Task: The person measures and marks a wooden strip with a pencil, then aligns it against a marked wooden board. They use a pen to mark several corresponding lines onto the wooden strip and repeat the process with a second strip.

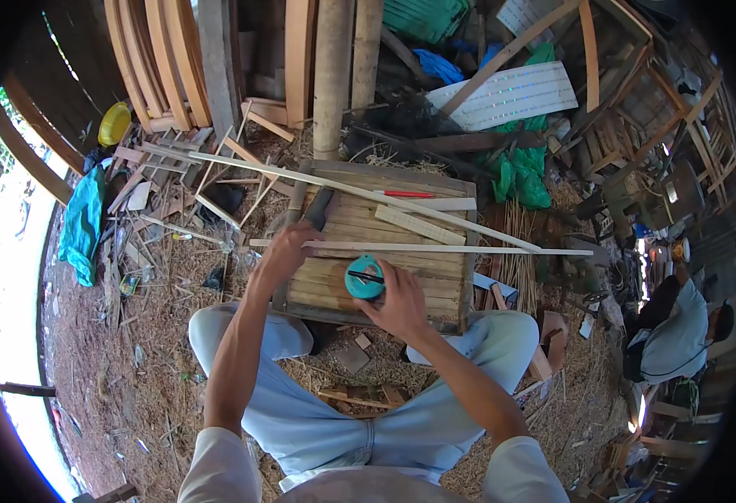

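Teal tape measure point(364, 278) sits on the bamboo worktop point(435, 285), with the right hand point(401, 306) curled around its case. Left hand point(286, 250) is closed over the near end of the long thin strip point(435, 248) lying across the worktop. Looks like early days to me: no tape pulled out along the strip that I can see, and the red pencil point(406, 194) lies untouched further back.

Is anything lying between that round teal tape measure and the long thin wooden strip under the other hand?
Nothing visible. The right hand holds the round teal tape measure on the slatted bamboo platform, just short of the long thin pale wooden strip that the left hand touches; only bare slats lie between.
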`<state>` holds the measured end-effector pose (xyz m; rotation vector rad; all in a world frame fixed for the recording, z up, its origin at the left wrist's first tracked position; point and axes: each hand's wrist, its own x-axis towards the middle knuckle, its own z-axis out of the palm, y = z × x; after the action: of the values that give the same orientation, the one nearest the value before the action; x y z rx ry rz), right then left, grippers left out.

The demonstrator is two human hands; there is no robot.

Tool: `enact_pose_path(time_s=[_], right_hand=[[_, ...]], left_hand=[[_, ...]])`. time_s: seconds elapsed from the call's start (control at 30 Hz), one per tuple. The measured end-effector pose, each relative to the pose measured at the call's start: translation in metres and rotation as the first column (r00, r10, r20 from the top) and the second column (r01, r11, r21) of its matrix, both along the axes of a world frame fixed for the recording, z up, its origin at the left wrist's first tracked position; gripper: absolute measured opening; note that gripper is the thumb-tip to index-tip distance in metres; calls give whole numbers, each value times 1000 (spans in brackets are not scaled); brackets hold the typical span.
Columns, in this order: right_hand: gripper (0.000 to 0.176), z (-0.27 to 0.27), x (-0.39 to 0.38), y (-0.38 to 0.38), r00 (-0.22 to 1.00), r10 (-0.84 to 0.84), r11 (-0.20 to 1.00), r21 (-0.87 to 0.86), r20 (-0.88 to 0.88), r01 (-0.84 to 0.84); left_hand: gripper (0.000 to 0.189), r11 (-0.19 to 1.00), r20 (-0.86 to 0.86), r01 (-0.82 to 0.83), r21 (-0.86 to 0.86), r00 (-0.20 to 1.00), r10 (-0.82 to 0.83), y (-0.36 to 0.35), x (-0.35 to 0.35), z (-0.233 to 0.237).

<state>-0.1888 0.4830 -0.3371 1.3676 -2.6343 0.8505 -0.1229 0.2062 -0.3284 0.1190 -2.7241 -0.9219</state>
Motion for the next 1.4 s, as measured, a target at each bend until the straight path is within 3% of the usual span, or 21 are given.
enact_pose_path(time_s=[0.07, 0.13, 0.23, 0.33, 0.4, 0.5, 0.57, 0.63, 0.67, 0.73, 0.8, 0.87, 0.93, 1.03, 1.07, 1.13, 1.27, 1.33, 1.4], right_hand=[[87, 23, -1, 10, 998, 62, 996, -70, 29, -59], [88, 42, -8, 6, 995, 71, 995, -75, 71, -66], [90, 73, -34, -16, 995, 53, 974, -222, 82, -33], [90, 60, -70, -53, 1000, 19, 955, -296, -7, -20], [89, 54, -83, -70, 993, 83, 983, -172, 81, -68], [84, 23, -83, -77, 992, 118, 990, -80, 53, -114], [83, 19, -80, -67, 992, 106, 994, -18, 64, -105], [67, 27, -75, -58, 989, 54, 987, -157, 138, -32], [67, 32, -74, -50, 989, 49, 988, -151, 139, -27], [47, 47, -75, -28, 968, 10, 997, -70, 249, 8], [32, 28, -75, -2, 992, 95, 995, -47, 85, -92], [30, 23, -69, 26, 993, 103, 994, -45, 62, -100], [30, 25, -62, 45, 988, 20, 995, -96, 152, -5], [24, 39, -55, 49, 985, -59, 994, -81, 162, 73], [24, 37, -54, 47, 984, -59, 994, -83, 166, 73], [28, 31, -52, 45, 1000, -7, 1000, -11, -30, 6], [30, 7, -70, 41, 999, 51, 994, 93, -8, -50], [29, 15, -74, 43, 999, -25, 991, 135, 31, 21], [27, 25, -74, 48, 996, -37, 991, 128, 87, 26]], left_hand=[[28, 999, -85, 14, -44, 996, -18, -3, 4, -1], [32, 986, 33, 66, -156, 998, -62, 5, 12, 10], [31, 989, 75, 85, -121, 994, -77, -6, 21, 1], [32, 991, 113, 72, -112, 992, -60, -16, 30, 2], [32, 991, 108, 70, -113, 992, -58, -17, 34, 5], [30, 995, 236, 37, -88, 972, -15, -9, 30, 18], [29, 999, 217, -2, -41, 976, 11, 5, 28, 29], [26, 999, 221, -38, -23, 974, 42, 9, 23, 26], [26, 999, 222, -34, -17, 974, 37, 10, 19, 22], [26, 995, 181, 23, -99, 984, -5, 9, 16, 18], [26, 999, 142, 4, -48, 990, 3, 16, 16, 22], [26, 1000, 113, -6, 1, 994, 6, 21, 16, 22], [28, 995, 44, 71, -68, 997, -68, 25, 13, 19], [28, 992, 89, 77, -104, 994, -68, 24, 14, 27], [28, 991, 92, 77, -106, 993, -67, 21, 13, 28], [28, 997, 232, 70, -19, 971, -64, 18, 8, 27], [26, 998, 257, 67, 0, 964, -64, 25, 5, 20], [24, 997, 115, 73, -31, 991, -69, 33, 6, 18], [25, 995, 100, 100, 1, 990, -100, 34, 4, 12]])
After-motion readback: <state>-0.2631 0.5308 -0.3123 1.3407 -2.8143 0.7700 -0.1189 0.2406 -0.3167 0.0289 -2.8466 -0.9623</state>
